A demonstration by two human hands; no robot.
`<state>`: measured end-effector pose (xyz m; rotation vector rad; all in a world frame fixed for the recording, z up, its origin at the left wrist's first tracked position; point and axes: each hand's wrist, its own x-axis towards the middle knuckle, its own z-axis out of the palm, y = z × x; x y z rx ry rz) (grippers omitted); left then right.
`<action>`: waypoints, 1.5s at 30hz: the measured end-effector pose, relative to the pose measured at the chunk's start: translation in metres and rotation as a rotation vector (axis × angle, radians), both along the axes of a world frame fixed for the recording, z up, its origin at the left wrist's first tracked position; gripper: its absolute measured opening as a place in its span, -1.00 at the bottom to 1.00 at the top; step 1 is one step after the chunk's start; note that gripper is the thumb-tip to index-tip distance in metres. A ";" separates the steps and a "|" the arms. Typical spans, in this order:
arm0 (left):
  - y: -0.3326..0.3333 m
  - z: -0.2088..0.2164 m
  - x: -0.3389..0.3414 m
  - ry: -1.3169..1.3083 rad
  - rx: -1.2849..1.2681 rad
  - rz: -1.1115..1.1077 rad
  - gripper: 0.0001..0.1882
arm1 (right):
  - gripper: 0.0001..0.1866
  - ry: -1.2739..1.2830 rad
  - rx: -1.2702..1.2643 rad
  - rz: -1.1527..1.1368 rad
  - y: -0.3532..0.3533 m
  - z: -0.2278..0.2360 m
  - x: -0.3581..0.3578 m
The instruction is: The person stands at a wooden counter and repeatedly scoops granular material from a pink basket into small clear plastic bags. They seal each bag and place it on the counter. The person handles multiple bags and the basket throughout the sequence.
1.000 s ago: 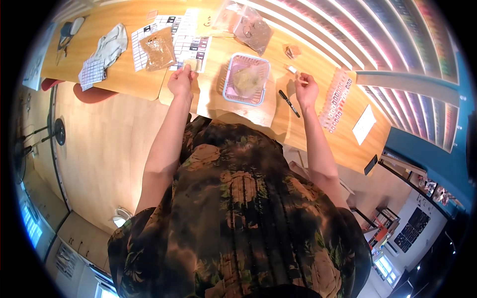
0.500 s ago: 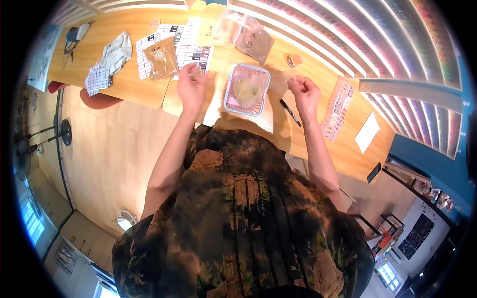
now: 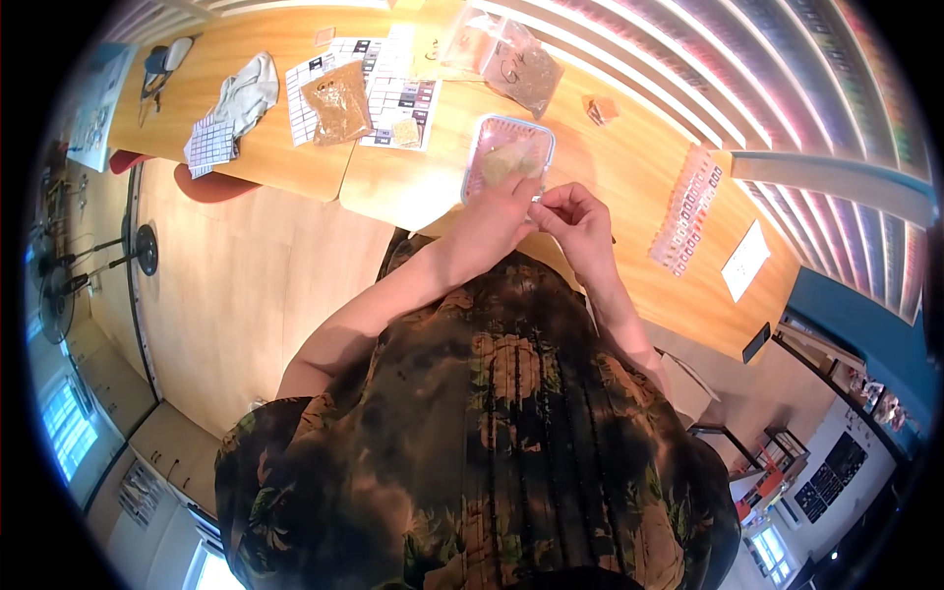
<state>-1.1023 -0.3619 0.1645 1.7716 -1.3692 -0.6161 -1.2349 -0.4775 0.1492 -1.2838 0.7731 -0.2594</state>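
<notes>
My left hand (image 3: 500, 218) and my right hand (image 3: 582, 224) meet at the near side of a small plastic basket (image 3: 469, 162). Fingers and thumbs on both are pinched together around a tiny whitish piece (image 3: 537, 200), too small to name. Inside the basket, which has a pale blue rim and pink walls, lies a clear bag with yellowish-green contents (image 3: 509, 159). My left fingers overlap the basket's front edge. A dark bit of the marker (image 3: 614, 239) shows beside my right hand, which hides the rest.
Left of the basket lie printed sheets (image 3: 425, 96), a bag of brown grains (image 3: 339, 103) and a small tan square (image 3: 405, 132). Clear bags (image 3: 521, 69) sit behind it. Labelled strips (image 3: 688, 211), a white card (image 3: 746, 261) and a phone (image 3: 756, 342) are at right, below racks (image 3: 836, 187).
Both hands have come inward from either side and now meet before the basket. The tan square on the sheets shows where my left hand was. The whole view has shifted slightly.
</notes>
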 end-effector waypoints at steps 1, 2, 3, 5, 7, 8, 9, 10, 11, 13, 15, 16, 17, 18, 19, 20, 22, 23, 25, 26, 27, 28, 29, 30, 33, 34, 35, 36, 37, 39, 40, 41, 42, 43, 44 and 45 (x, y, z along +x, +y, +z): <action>0.001 -0.001 0.000 -0.006 0.039 -0.010 -0.46 | -0.82 -0.001 0.012 -0.022 0.002 0.001 0.000; 0.003 -0.002 0.001 -0.014 0.044 -0.026 -0.46 | -0.81 -0.003 0.024 -0.043 0.004 0.004 0.001; 0.004 0.004 0.002 -0.020 0.050 -0.037 -0.46 | -0.80 -0.002 0.037 -0.061 0.006 0.007 0.001; 0.007 0.006 0.001 0.030 0.048 -0.040 -0.47 | -0.78 -0.011 0.092 -0.004 0.001 0.015 -0.004; 0.010 0.005 -0.002 0.143 0.030 -0.029 -0.48 | -0.75 -0.029 0.130 0.038 -0.003 0.018 -0.010; 0.011 0.005 -0.003 0.145 0.005 -0.026 -0.48 | -0.74 -0.043 0.141 0.055 -0.004 0.018 -0.012; 0.012 0.006 -0.004 0.149 -0.021 -0.026 -0.48 | -0.73 -0.055 0.151 0.069 -0.005 0.019 -0.014; 0.013 0.006 -0.005 0.153 -0.047 -0.025 -0.48 | -0.74 -0.075 0.136 0.081 -0.006 0.018 -0.016; 0.013 0.008 -0.006 0.194 -0.083 -0.018 -0.47 | -0.76 -0.095 0.120 0.093 -0.007 0.018 -0.018; 0.015 0.014 -0.007 0.270 -0.153 0.004 -0.47 | -0.78 -0.149 0.188 0.081 -0.012 0.017 -0.022; 0.017 0.017 -0.004 0.295 -0.132 0.027 -0.47 | -0.79 -0.212 0.353 0.027 -0.018 0.020 -0.026; 0.018 0.018 -0.003 0.308 -0.120 0.039 -0.47 | -0.81 -0.211 0.350 0.012 -0.016 0.021 -0.027; 0.018 0.020 -0.003 0.367 -0.121 0.051 -0.44 | -0.82 -0.210 0.347 -0.002 -0.015 0.023 -0.028; 0.017 0.023 -0.002 0.379 -0.114 0.040 -0.44 | -0.83 -0.213 0.343 -0.017 -0.014 0.024 -0.029; 0.017 0.026 -0.001 0.391 -0.108 0.029 -0.43 | -0.84 -0.200 0.376 -0.009 -0.011 0.026 -0.028; 0.017 0.027 -0.001 0.403 -0.101 0.018 -0.42 | -0.85 -0.187 0.409 -0.001 -0.008 0.028 -0.026; 0.019 0.027 -0.002 0.383 -0.109 0.032 -0.41 | -0.87 -0.159 0.456 -0.002 -0.007 0.027 -0.026; 0.021 0.026 -0.002 0.373 -0.113 0.038 -0.41 | -0.88 -0.145 0.470 -0.011 -0.010 0.023 -0.028; 0.023 0.018 -0.002 0.477 -0.081 0.158 -0.45 | -0.91 -0.094 0.372 -0.049 -0.017 0.023 -0.024; 0.024 0.010 -0.002 0.528 -0.065 0.217 -0.47 | -0.93 -0.057 0.259 -0.080 -0.023 0.026 -0.020; 0.025 -0.006 0.001 0.538 -0.062 0.292 -0.48 | -0.95 -0.019 0.146 -0.109 -0.029 0.030 -0.012; 0.027 -0.029 0.004 0.548 -0.059 0.369 -0.50 | -0.96 0.045 -0.040 -0.133 -0.036 0.033 -0.003; 0.029 -0.048 0.006 0.567 -0.046 0.448 -0.51 | -0.95 0.144 -0.263 -0.134 -0.040 0.032 0.008; 0.028 -0.060 0.007 0.591 0.013 0.460 -0.52 | -0.93 0.230 -0.493 -0.142 -0.042 0.029 0.019; 0.026 -0.081 0.008 0.625 0.151 0.473 -0.56 | -0.90 0.440 -0.786 0.054 -0.052 0.004 0.054; 0.024 -0.084 0.006 0.608 0.169 0.461 -0.57 | -0.87 0.476 -0.772 0.120 -0.054 -0.005 0.062; 0.021 -0.086 0.004 0.592 0.187 0.450 -0.58 | -0.84 0.512 -0.758 0.186 -0.055 -0.014 0.070; 0.018 -0.086 0.002 0.594 0.197 0.443 -0.57 | -0.81 0.544 -0.743 0.259 -0.051 -0.015 0.077; 0.015 -0.085 0.000 0.596 0.207 0.437 -0.57 | -0.84 0.519 -0.619 0.270 -0.046 -0.010 0.080; 0.012 -0.090 0.000 0.610 0.214 0.432 -0.55 | -0.87 0.427 -0.855 0.258 -0.038 -0.024 0.082; 0.011 -0.094 0.000 0.622 0.213 0.429 -0.55 | -0.88 0.380 -0.971 0.251 -0.033 -0.032 0.080; 0.011 -0.099 -0.001 0.634 0.213 0.427 -0.55 | -0.88 0.311 -1.072 0.166 -0.024 -0.040 0.076; 0.010 -0.099 -0.002 0.620 0.222 0.468 -0.54 | -0.88 0.269 -1.134 0.193 -0.020 -0.048 0.070; 0.010 -0.097 -0.002 0.604 0.232 0.510 -0.54 | -0.88 0.226 -1.195 0.220 -0.018 -0.055 0.064; 0.009 -0.096 -0.001 0.589 0.243 0.551 -0.53 | -0.87 0.182 -1.254 0.248 -0.016 -0.062 0.058; 0.009 -0.100 -0.003 0.649 0.176 0.569 -0.54 | -0.85 0.168 -1.313 0.294 -0.014 -0.064 0.054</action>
